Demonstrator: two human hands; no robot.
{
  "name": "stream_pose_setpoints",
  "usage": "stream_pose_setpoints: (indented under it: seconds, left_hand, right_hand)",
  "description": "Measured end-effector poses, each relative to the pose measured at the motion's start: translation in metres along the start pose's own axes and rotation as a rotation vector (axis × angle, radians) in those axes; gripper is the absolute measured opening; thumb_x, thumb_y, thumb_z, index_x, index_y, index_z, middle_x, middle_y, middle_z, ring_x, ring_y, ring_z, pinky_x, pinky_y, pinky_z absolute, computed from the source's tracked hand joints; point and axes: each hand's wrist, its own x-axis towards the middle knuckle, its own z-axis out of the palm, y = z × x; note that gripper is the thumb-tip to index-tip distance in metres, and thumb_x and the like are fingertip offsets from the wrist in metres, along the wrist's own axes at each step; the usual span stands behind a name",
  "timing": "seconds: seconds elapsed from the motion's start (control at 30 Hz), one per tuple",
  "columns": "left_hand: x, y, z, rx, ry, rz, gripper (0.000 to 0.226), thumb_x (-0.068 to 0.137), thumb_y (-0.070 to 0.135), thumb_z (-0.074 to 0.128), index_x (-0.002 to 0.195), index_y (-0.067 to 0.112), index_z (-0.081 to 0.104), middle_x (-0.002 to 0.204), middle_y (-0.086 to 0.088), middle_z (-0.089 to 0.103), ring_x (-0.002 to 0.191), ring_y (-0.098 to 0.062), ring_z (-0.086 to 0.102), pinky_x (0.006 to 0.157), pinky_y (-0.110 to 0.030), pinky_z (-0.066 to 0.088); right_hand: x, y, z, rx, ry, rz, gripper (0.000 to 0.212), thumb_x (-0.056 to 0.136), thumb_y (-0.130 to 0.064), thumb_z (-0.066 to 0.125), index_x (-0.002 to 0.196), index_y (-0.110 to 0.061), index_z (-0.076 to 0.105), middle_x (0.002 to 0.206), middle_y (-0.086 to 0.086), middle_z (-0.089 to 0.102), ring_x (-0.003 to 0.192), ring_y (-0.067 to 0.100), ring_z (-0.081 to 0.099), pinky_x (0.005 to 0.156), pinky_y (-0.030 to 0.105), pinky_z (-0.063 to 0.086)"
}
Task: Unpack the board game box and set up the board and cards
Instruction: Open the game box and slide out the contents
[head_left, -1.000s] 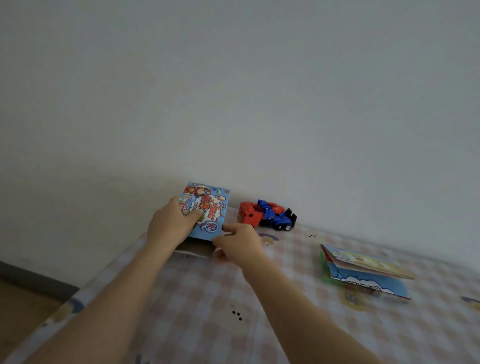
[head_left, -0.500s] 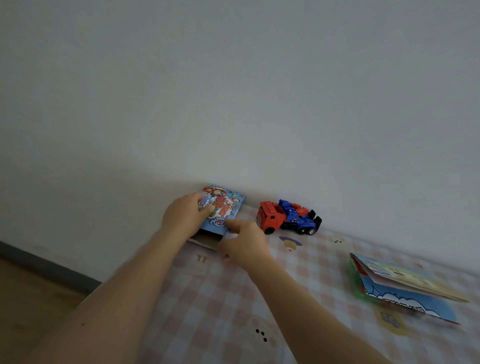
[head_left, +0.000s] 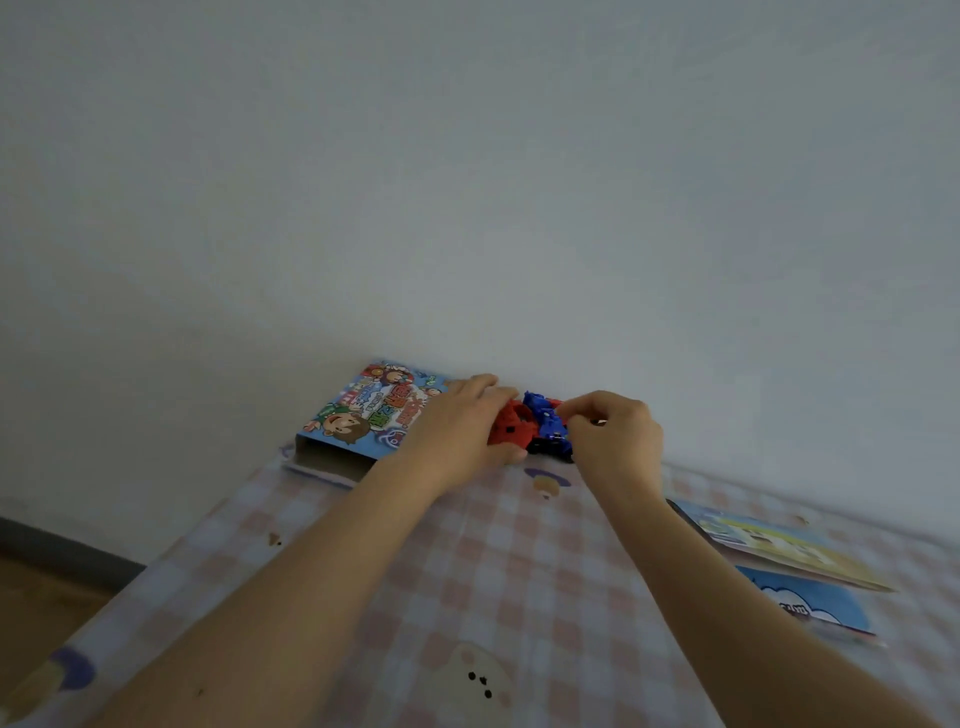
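Observation:
The blue cartoon-printed game box lies at the far left corner of the table by the wall, its open end facing me. Nothing holds it. My left hand grips the red front of a toy truck just right of the box. My right hand pinches the truck's blue rear part. A folded game board with a blue booklet under it lies at the right of the table.
A pink-and-white checked cloth with cartoon prints covers the table. A plain white wall rises straight behind the box and truck. The table's left edge drops to a wooden floor.
Both hands let go of the game box, which now lies flat. They moved right and took hold of the toy truck. The camera shifted.

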Motion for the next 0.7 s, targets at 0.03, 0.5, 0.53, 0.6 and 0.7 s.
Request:
stream_pose_setpoints:
  seconds: [0.03, 0.5, 0.53, 0.6, 0.7]
  left_hand:
    - [0.005, 0.004, 0.003, 0.056, -0.025, 0.009, 0.07, 0.086, 0.049, 0.059, 0.145, 0.024, 0.032, 0.152, -0.002, 0.028, 0.138, -0.022, 0.028, 0.11, -0.041, 0.028]
    - [0.044, -0.014, -0.002, 0.361, 0.001, -0.008, 0.055, 0.086, 0.017, 0.06, 0.137, 0.03, 0.044, 0.138, 0.003, 0.048, 0.125, -0.02, 0.043, 0.103, -0.037, 0.031]
    - [0.046, -0.015, -0.002, 0.386, -0.002, -0.02, 0.054, 0.086, 0.015, 0.06, 0.136, 0.028, 0.045, 0.137, 0.002, 0.049, 0.124, -0.021, 0.044, 0.102, -0.037, 0.032]
    - [0.048, -0.016, -0.004, 0.409, -0.003, -0.045, 0.052, 0.086, 0.015, 0.06, 0.134, 0.026, 0.048, 0.135, 0.0, 0.051, 0.122, -0.022, 0.045, 0.1, -0.037, 0.035]
    - [0.046, -0.009, -0.002, 0.384, 0.046, -0.045, 0.052, 0.085, 0.013, 0.058, 0.135, 0.026, 0.048, 0.139, -0.001, 0.047, 0.126, -0.024, 0.042, 0.103, -0.038, 0.031]
  right_hand:
    - [0.001, 0.004, -0.002, -0.013, -0.001, 0.004, 0.032, 0.081, -0.001, 0.049, 0.081, -0.02, 0.074, 0.086, 0.001, 0.069, 0.053, 0.012, 0.05, 0.049, 0.021, 0.038]
    - [0.014, 0.029, -0.038, -0.075, -0.018, -0.003, 0.03, 0.081, -0.006, 0.051, 0.075, -0.027, 0.072, 0.079, -0.01, 0.066, 0.047, 0.011, 0.048, 0.05, 0.022, 0.042]
    - [0.015, 0.032, -0.042, -0.073, -0.013, 0.001, 0.029, 0.081, -0.007, 0.051, 0.075, -0.026, 0.072, 0.08, -0.009, 0.067, 0.048, 0.011, 0.048, 0.053, 0.022, 0.043]
    - [0.016, 0.037, -0.048, -0.061, -0.009, 0.01, 0.03, 0.08, -0.007, 0.05, 0.077, -0.025, 0.074, 0.084, -0.008, 0.069, 0.048, 0.013, 0.049, 0.055, 0.026, 0.046]
    - [0.014, 0.042, -0.056, -0.051, -0.012, 0.021, 0.03, 0.08, -0.008, 0.049, 0.077, -0.025, 0.074, 0.084, -0.006, 0.07, 0.051, 0.015, 0.053, 0.056, 0.026, 0.048]
